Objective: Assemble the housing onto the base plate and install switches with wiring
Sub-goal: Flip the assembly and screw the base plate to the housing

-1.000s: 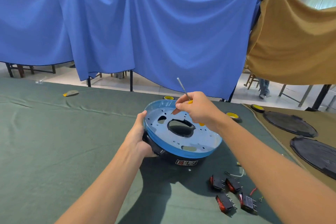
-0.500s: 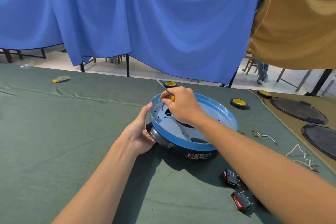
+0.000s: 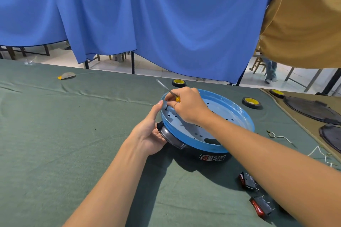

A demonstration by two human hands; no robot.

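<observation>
Blue-painted metal, the base plate (image 3: 227, 114) lies as a shallow round dish on top of the black housing (image 3: 208, 155), and the pair sits on the green-clothed desk (image 3: 55, 134) a little right of centre. Its floor is pierced with small holes and larger cut-outs.

At the plate's near-left edge the right hand (image 3: 188, 106) pinches what looks like a small screw (image 3: 166, 107) between thumb and forefinger, standing it upright in one of the holes. The same hand's curled fingers tuck in a screwdriver (image 3: 163, 85), its yellow handle in the palm and its shaft pointing up and away to the left. Parked that way, the tool is probably ready to be swung down once the screw is seated.

The left hand (image 3: 147, 134) grips the housing at its black side handle, fingers curled beneath, thumb straight up against the blue rim just beside the screw. This likely steadies both parts so the holes stay in line.

Judging by this, fastening is under way and the switches are not yet fitted. Two red-and-black switches (image 3: 248, 180) lie on the cloth at the near right, partly behind the right forearm. White wires (image 3: 282, 137) lie farther right, apart from the housing. Tape rolls (image 3: 251, 101) sit beyond the plate, and dark round covers (image 3: 311, 108) rest on a brown cloth at the far right.
</observation>
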